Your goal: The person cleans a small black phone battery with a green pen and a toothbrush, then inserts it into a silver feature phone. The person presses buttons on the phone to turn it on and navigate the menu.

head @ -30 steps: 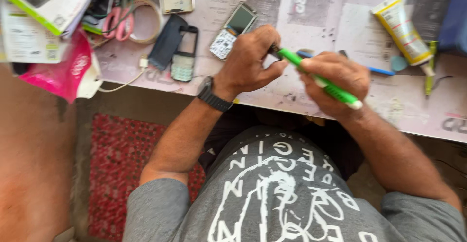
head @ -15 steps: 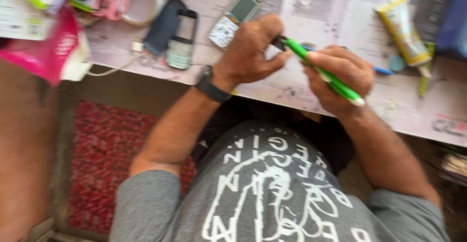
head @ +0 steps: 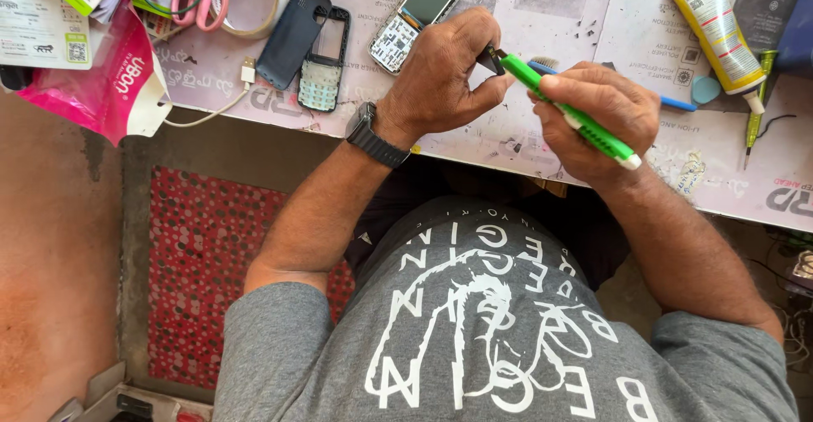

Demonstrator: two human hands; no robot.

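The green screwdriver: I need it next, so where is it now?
In the head view, the green screwdriver is right of centre above the table, gripped by the right hand, tip at the left hand.

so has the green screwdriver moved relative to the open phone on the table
No. The green screwdriver keeps its place just right of the open phone, tip at the left hand; only the camera shifted.
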